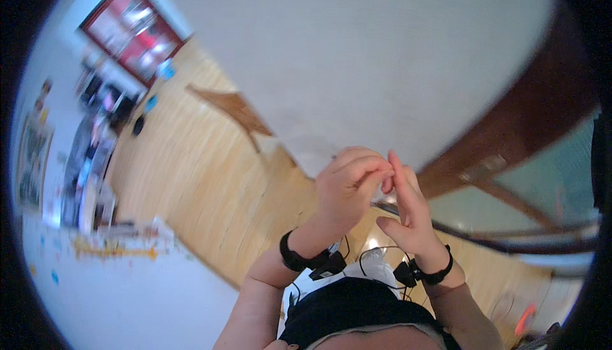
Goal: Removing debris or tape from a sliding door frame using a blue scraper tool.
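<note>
Left hand: raised (349,187), its fingers bent toward the thumb, the tips meeting the right hand's fingers; whether it grips a small thing there, I cannot tell.
Right hand: raised beside it (411,206), fingers mostly straight and pointing up, thumb spread away from them; nothing seen in its palm.
Wristbands: nearest things to the hands, black, one around the left wrist (294,251) and one around the right (440,275).
Boxes: small and dark, on the inner side of the left wrist (329,266) and of the right (405,274).
Cables: thin, black, looping between the wrists (366,257).
Garment: black, below the hands (357,305).
Floor: light wooden boards (172,159).
Wooden piece: brown, perhaps part of a chair (239,111), over the floor beside the edge of a large pale surface (357,50).
Frame: dark brown, on the right (535,108), around a greenish pane (548,178).
Doorway: red-framed, beyond the floor's far edge (135,30).
White wall: lower left, along the floor's near-left edge (115,292).
</note>
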`<act>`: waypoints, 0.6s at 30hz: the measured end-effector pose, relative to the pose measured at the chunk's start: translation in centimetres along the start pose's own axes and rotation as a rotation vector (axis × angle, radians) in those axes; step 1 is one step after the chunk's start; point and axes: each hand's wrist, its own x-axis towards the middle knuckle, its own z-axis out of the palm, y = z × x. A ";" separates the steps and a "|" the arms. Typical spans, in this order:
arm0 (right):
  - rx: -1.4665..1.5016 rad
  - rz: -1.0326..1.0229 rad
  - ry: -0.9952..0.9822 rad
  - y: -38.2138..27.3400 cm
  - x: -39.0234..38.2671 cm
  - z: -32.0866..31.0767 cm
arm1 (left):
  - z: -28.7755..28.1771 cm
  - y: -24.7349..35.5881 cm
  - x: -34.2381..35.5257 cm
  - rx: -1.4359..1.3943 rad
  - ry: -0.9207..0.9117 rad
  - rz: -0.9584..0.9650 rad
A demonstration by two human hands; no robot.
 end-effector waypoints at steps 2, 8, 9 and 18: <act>0.048 -0.033 -0.101 0.8 0.9 3.7 | -3.8 -0.5 -2.0 0.034 0.095 -0.080; -0.116 -0.078 -0.388 2.5 5.5 17.0 | -17.1 -5.3 -8.1 0.317 0.179 -0.194; -0.115 -0.072 -0.405 2.5 6.7 20.0 | -20.0 -6.6 -9.2 0.317 0.191 -0.207; 0.422 0.043 -0.720 2.1 20.4 39.7 | -43.9 -13.5 -8.8 -0.409 0.513 -0.593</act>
